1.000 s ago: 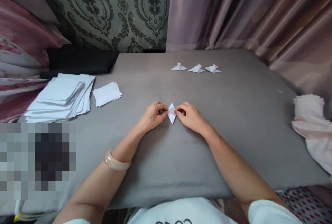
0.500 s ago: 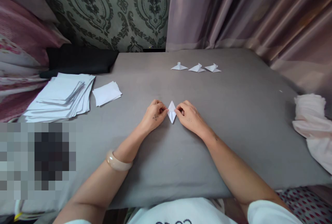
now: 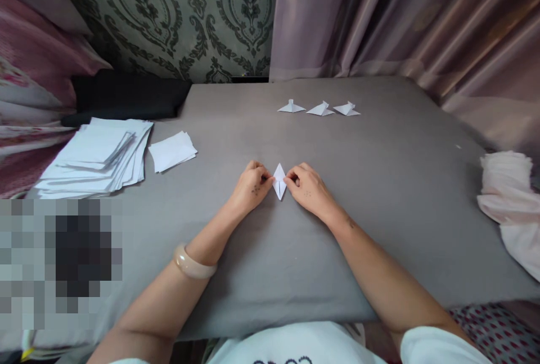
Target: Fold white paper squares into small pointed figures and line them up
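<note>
Far left there's a big paper stack (image 3: 90, 153) on the grey cloth (image 3: 392, 195), a few small sheets (image 3: 172, 152) just beside it, then a wide stretch of cloth, three folded paper shapes (image 3: 321, 109) near the back edge, and a pale bundle (image 3: 508, 181) by the right edge. Left hand (image 3: 253, 185) is mostly curled, fingertips pinching the left corner of a white paper diamond (image 3: 279, 182) that's around mid-table, well in from the front edge. Right hand (image 3: 309, 188) is curled too, pinching the diamond's right corner
</note>
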`<state>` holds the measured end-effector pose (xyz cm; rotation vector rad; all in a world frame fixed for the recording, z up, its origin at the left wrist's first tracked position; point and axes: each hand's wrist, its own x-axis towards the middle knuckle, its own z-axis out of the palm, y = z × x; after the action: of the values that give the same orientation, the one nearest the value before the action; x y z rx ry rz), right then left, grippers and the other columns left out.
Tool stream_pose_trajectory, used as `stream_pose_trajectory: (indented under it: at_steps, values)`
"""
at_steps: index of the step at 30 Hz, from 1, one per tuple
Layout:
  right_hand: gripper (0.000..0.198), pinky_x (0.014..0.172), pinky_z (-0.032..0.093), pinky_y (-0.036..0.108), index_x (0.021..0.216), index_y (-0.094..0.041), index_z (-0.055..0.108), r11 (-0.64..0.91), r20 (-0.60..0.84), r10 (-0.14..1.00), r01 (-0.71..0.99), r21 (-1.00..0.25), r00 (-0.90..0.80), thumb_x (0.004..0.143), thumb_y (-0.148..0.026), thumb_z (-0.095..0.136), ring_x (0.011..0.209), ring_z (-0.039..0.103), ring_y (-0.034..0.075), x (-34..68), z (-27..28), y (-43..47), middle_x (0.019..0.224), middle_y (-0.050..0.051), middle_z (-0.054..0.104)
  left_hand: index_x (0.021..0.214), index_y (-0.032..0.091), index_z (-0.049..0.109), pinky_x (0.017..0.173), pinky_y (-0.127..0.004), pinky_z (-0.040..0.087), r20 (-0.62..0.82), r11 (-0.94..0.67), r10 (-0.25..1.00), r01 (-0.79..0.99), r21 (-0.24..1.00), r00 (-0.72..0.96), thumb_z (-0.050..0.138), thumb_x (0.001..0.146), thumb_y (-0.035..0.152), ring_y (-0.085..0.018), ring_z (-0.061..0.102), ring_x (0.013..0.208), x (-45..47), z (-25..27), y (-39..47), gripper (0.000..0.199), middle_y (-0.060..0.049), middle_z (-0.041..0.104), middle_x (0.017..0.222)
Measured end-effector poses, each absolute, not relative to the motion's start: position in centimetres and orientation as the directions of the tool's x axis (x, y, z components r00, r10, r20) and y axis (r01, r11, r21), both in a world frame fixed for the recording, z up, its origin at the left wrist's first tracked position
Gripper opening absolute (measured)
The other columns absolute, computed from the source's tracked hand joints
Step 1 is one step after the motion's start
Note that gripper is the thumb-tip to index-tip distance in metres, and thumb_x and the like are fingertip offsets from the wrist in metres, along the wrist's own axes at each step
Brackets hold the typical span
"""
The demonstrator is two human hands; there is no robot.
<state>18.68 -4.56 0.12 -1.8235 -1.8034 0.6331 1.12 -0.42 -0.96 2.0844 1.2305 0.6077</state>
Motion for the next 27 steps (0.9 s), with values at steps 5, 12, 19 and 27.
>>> stream_pose_trajectory:
  at_steps: [5,12,19,27]
  values:
    - [0.009,0.073,0.042,0.028,0.076,-0.020,0.060,-0.039,0.002,0.999,0.762,-0.647,0.052,0.083,-0.025,0.057,0.069,0.052,0.013,18.7,-0.1,-4.5,0.085,0.002,0.055,0.091,0.017,0.055,0.064,-0.027,0.042,0.109,-0.377,0.902,0.637,0.672,0.418,0.056,0.084,0.020,-0.014,0.051,0.071,1.2,-1.1,-0.7,0.007,-0.004,0.053,0.090]
    - [0.004,0.071,0.042,0.025,0.087,-0.021,0.060,0.044,0.069,0.998,0.724,-0.688,0.005,0.084,-0.021,0.057,0.072,0.055,0.012,18.9,-0.6,-4.6,0.088,0.001,0.059,0.098,0.020,0.055,0.070,-0.028,0.045,0.139,-0.530,0.831,0.690,0.493,0.538,0.037,0.092,0.014,-0.019,0.054,0.091,1.8,-0.4,-2.0,0.020,-0.005,0.059,0.098]
    - [0.025,0.074,0.042,0.028,0.102,-0.020,0.062,0.198,0.075,0.980,0.896,-0.399,-0.183,0.095,-0.016,0.038,0.090,0.058,0.017,18.2,0.9,-6.0,0.105,0.007,0.060,0.099,0.015,0.061,0.082,-0.035,0.047,0.056,-0.681,0.725,0.704,0.202,0.686,0.040,0.088,0.006,-0.025,0.051,0.099,2.4,0.8,-3.5,0.026,-0.012,0.059,0.106]
    - [0.033,0.071,0.041,0.031,0.107,-0.021,0.062,0.302,0.007,0.952,0.935,-0.186,-0.306,0.091,-0.007,0.036,0.096,0.055,0.020,18.2,2.4,-7.0,0.108,0.009,0.059,0.097,0.012,0.064,0.081,-0.036,0.048,-0.014,-0.648,0.736,0.710,0.276,0.677,0.041,0.082,0.002,-0.026,0.053,0.095,1.4,1.6,-3.4,0.030,-0.014,0.060,0.099]
